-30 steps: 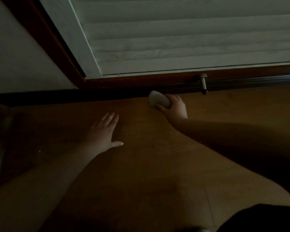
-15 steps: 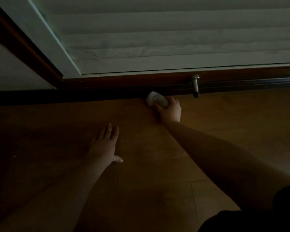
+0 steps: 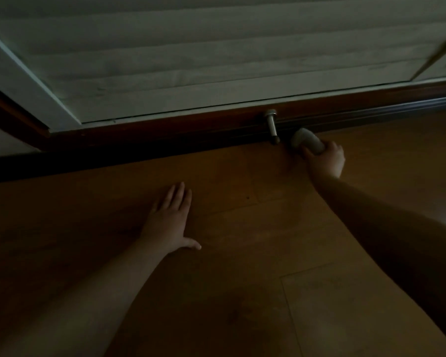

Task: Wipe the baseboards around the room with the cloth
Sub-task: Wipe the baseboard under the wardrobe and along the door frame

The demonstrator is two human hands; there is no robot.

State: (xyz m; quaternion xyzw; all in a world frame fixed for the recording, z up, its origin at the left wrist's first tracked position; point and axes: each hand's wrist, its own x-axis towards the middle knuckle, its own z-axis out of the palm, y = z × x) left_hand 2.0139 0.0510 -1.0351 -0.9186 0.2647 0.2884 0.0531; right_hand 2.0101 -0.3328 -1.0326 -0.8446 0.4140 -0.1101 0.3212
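Observation:
A dark brown baseboard runs along the foot of the wall, under a white slatted shutter. My right hand is shut on a bunched pale cloth, which presses against the baseboard just right of a metal door stop. My left hand lies flat on the wooden floor, fingers spread, holding nothing, well short of the baseboard.
A metal door stop sticks out from the baseboard over the floor. The white shutter fills the wall above, with a white frame at its left. The brown wooden floor spreads below. The room is dim.
My right hand has carried the cloth rightward along the baseboard, from left of the door stop to its right side. My left hand stays flat on the floor.

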